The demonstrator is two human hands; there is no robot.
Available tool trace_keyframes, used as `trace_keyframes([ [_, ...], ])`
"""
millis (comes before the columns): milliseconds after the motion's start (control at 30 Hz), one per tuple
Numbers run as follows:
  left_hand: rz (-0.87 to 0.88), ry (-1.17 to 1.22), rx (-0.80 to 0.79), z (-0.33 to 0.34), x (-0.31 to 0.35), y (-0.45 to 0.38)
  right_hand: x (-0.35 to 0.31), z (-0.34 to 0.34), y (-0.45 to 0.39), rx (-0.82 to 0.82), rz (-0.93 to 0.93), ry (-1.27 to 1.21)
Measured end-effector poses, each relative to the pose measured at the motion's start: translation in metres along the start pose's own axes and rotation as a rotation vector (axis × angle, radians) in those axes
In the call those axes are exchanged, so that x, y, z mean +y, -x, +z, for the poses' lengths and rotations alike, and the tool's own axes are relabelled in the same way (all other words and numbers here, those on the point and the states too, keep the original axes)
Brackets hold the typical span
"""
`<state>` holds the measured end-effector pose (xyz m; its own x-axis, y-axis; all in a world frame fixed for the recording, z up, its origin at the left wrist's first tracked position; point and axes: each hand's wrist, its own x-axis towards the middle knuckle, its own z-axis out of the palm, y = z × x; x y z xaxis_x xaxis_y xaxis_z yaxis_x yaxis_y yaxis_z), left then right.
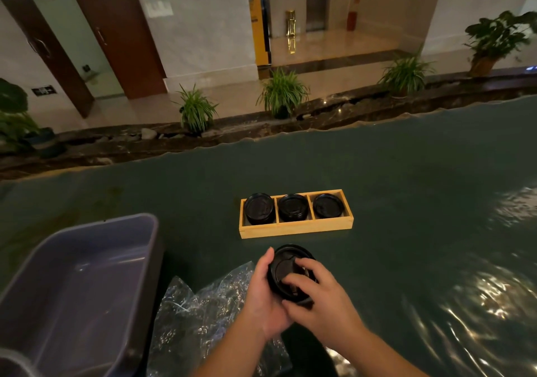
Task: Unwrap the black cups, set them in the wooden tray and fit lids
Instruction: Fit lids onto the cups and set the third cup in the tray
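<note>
- Plainly, the glossy green table (377, 202) cover is slick at lower centre; a hard press could skid the cup.
- Rigid wooden tray (296, 228), centre frame, holds three lidded cups.
- Left hand (266, 292) wraps the smooth black cup (273, 283).
- Right hand (319, 298) presses the round lid (286, 266); uneven pressure may seat it crooked.

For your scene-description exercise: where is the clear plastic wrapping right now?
In the head view, the clear plastic wrapping lies crumpled on the green table cover at bottom centre, between the grey tub and the person's forearms, nearer than the wooden tray.
</note>
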<state>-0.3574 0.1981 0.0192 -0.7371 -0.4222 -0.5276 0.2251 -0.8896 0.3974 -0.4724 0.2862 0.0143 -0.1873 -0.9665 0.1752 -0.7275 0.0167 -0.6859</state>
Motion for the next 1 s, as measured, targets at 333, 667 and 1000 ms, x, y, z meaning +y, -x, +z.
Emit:
trace_keyframes([
  [333, 0.164, -0.094, 0.088, -0.003, 0.046, -0.043, 0.019, 0.001, -0.037, 0.087, 0.047, -0.051],
  [667, 0.4, -1.472, 0.901, -0.064, 0.141, -0.109, 0.065, 0.0, -0.069, 0.106, 0.248, -0.12],
  [1000, 0.193, -1.605, 0.683, -0.077, 0.169, -0.153, 0.121, -0.01, -0.098, 0.171, 0.339, -0.104],
])
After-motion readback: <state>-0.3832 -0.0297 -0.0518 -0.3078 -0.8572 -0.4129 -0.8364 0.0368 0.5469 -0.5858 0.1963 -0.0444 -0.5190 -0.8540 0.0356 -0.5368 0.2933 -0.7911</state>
